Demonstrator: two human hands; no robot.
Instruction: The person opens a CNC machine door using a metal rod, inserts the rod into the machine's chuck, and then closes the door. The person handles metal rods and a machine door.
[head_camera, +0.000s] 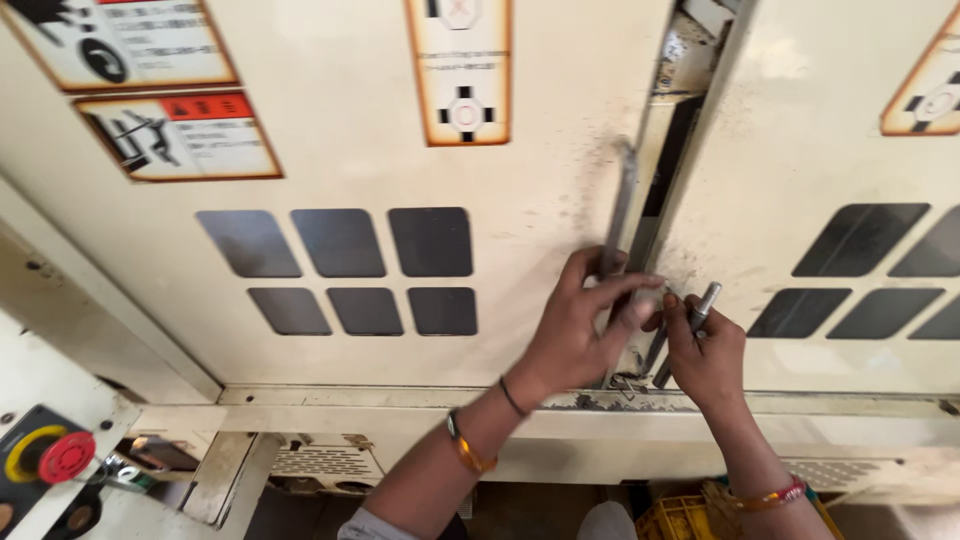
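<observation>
1. Yellow plastic crate (672, 518) shows at the bottom edge, nearest to the person, between the two forearms. What is in it I cannot tell; only a corner is in view.
2. At the lower left corner sits a red round button (66, 457) in a yellow ring on a dark box, well apart from the hands.
3. The left hand (575, 325) presses on the edge of the left door (350, 180) and its fingers are closed around the lower end of the grey handle bar (620, 205).
4. The right hand (705, 350) is just beside it; its fingers grip a thin metal tool (697, 310), which points up and right, with its lower end near the bottom of the gap (665, 190).
5. The tool is therefore in the right hand, at the foot of the gap between the left door and the right door (830, 180).
6. As I judge it, the work at the doors is in the middle: the gap stands open, and dark parts show inside it.
7. Farther up, both doors carry dark square windows (430, 242) and warning labels (180, 135) with orange frames.
</observation>
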